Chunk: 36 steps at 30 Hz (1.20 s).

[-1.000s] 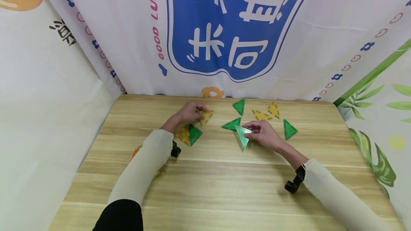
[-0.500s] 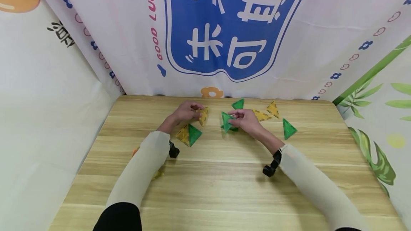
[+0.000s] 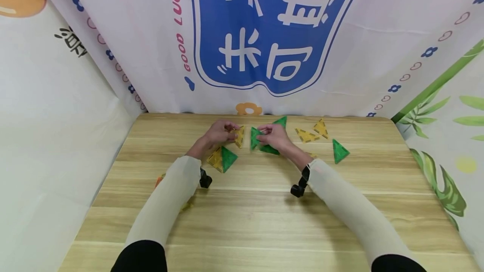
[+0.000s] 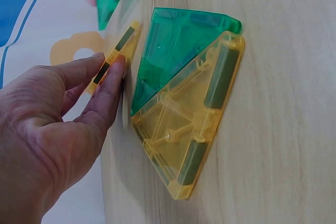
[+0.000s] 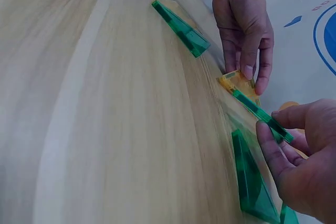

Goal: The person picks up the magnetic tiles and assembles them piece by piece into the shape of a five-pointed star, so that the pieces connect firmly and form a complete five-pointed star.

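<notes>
The yellow triangle [image 3: 240,137] is held tilted, pinched by the fingers of the left hand [image 3: 219,133]. Just to the right of this grip, the green triangle [image 3: 255,138] is pinched by the right hand [image 3: 276,137], near to the yellow one. On the person's side of the left grip, a green-and-yellow pair [image 3: 222,159] lies edge to edge. Well to the right of both grips lies a lone green tile [image 3: 340,152].

head: bright, even | my right sleeve [image 3: 351,209] softly shadows bench [image 3: 242,230], lower right of centre | wrist views: dimmer
</notes>
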Each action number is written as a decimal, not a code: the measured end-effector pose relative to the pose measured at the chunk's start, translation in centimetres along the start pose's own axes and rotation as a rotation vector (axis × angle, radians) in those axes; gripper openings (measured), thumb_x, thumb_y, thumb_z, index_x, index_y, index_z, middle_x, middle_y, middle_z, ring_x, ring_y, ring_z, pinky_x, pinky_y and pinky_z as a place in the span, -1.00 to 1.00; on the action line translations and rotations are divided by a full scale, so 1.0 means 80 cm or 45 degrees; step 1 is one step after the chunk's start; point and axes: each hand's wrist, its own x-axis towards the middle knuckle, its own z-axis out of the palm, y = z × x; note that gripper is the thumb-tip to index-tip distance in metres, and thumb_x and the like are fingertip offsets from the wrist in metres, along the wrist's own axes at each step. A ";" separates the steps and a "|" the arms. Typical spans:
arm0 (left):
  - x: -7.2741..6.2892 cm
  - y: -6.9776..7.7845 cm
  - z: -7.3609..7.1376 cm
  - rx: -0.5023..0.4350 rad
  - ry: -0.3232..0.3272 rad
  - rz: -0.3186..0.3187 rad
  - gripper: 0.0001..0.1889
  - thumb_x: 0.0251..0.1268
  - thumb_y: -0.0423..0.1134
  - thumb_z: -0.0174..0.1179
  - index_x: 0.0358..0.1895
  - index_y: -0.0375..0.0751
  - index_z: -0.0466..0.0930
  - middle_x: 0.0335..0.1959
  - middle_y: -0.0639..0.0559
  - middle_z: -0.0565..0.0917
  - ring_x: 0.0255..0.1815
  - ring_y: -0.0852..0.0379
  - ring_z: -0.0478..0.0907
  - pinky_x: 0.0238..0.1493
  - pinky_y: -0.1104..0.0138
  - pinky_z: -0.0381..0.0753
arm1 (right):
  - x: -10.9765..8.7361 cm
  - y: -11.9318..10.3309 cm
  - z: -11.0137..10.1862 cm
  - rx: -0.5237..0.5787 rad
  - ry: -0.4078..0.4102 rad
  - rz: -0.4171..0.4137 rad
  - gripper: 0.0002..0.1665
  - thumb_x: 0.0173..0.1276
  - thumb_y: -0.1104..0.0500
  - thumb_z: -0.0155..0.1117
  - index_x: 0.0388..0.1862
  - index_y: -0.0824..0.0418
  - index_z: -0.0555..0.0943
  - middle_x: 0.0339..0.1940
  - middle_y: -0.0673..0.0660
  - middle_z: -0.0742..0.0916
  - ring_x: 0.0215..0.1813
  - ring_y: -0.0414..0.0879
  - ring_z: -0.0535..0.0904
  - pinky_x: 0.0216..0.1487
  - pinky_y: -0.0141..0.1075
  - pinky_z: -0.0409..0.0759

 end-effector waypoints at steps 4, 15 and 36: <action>-0.001 0.001 0.001 -0.040 0.007 -0.013 -0.70 0.44 -0.52 0.29 0.18 -0.37 0.68 -0.16 -0.07 0.45 -0.15 0.07 0.55 -0.03 0.27 0.78 | 0.006 -0.006 0.007 -0.141 0.035 -0.037 -0.57 0.39 0.28 0.50 0.23 0.28 0.72 -0.09 0.13 0.72 -0.10 -0.06 0.67 -0.11 -0.32 0.73; 0.001 0.001 0.002 0.249 0.043 0.062 -0.73 0.43 -0.42 0.35 0.14 -0.28 0.72 -0.03 -0.11 0.60 -0.03 0.03 0.51 -0.01 0.31 0.65 | 0.013 -0.006 0.019 -0.288 0.005 -0.060 -0.58 0.41 0.22 0.50 0.22 0.28 0.72 0.00 0.18 0.76 0.04 0.00 0.66 0.04 -0.24 0.67; 0.003 0.005 0.008 0.595 0.085 0.173 -0.69 0.36 -0.39 0.43 0.13 -0.30 0.73 0.01 -0.17 0.68 0.02 -0.06 0.54 0.14 0.16 0.60 | 0.023 -0.004 0.019 -0.629 -0.030 -0.212 -0.57 0.35 0.18 0.54 0.18 0.26 0.76 -0.02 0.16 0.81 0.02 0.00 0.72 0.11 -0.15 0.69</action>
